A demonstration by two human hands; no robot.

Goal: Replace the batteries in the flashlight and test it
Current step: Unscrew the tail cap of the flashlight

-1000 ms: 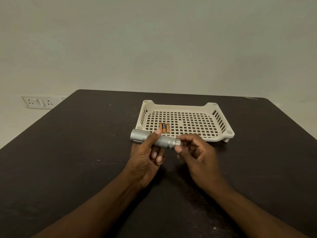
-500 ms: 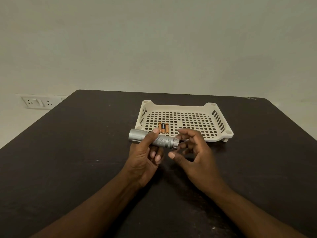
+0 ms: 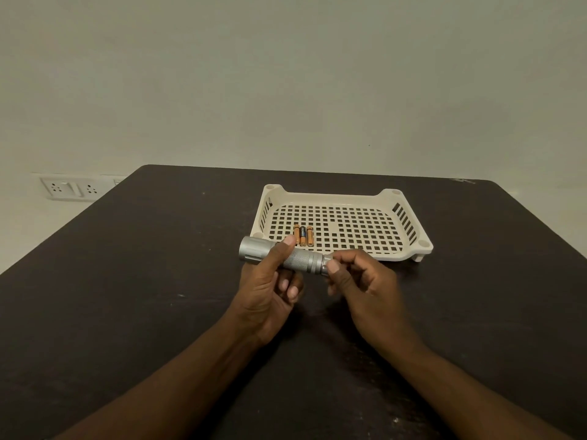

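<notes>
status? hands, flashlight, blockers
Left hand grips flashlight mid-barrel. Right hand pinches its tail end. Three batteries wait in tray. Nothing in the way.

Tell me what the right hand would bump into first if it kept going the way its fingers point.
The right hand points leftward along the flashlight, whose tail end its fingertips already pinch; beyond that, probably the left hand gripping the barrel.

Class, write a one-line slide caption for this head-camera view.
Left hand grips a silver flashlight while right hand pinches its tail cap; three batteries wait in the tray.
</notes>
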